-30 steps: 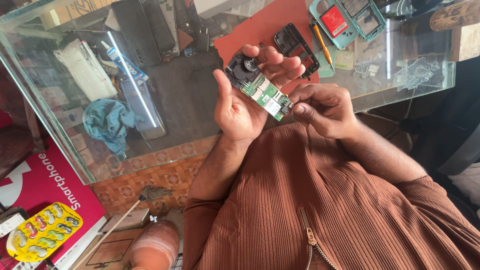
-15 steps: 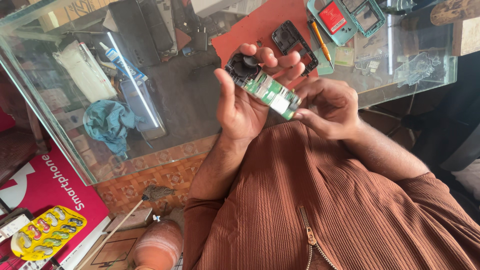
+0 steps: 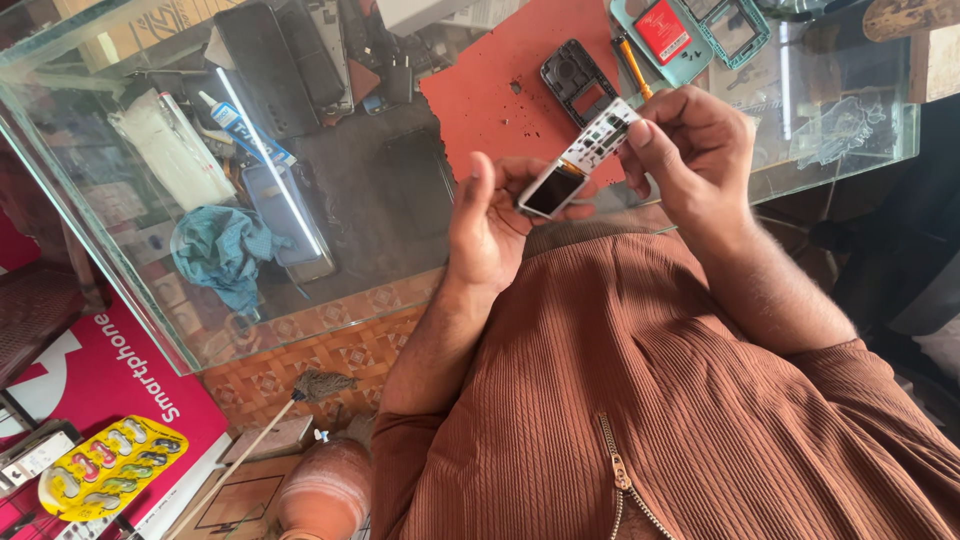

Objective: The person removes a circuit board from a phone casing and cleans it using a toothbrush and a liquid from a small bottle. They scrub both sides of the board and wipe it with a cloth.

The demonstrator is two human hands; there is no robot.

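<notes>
Head view shows your 2 hands raised over the near edge of the glass counter [image 3: 330, 310], whose long front edge runs diagonally below your left wrist, with open glass to the left of that hand. Beyond your fingertips lies 1 red mat [image 3: 500, 90], its near edge just past your left thumb and part of its surface bare. Left of your left hand, well apart, 1 crumpled blue cloth [image 3: 222, 250] shows under the glass.

Your left hand [image 3: 490, 225] cups the lower end of 1 phone frame [image 3: 578, 160], fingers curled under it and thumb upright beside its dark screen end. Your right hand [image 3: 690, 150] pinches the upper, keypad end between thumb and fingertips, so both hands are closed on this 1 piece, which slants from lower left to upper right between them.

Just above your right fingertips, 1 black phone shell [image 3: 578, 78] rests on the mat, with 1 orange-handled tool [image 3: 636, 68] beside it. Farther off, above your right hand, sits 1 teal tray [image 3: 690, 40].
</notes>
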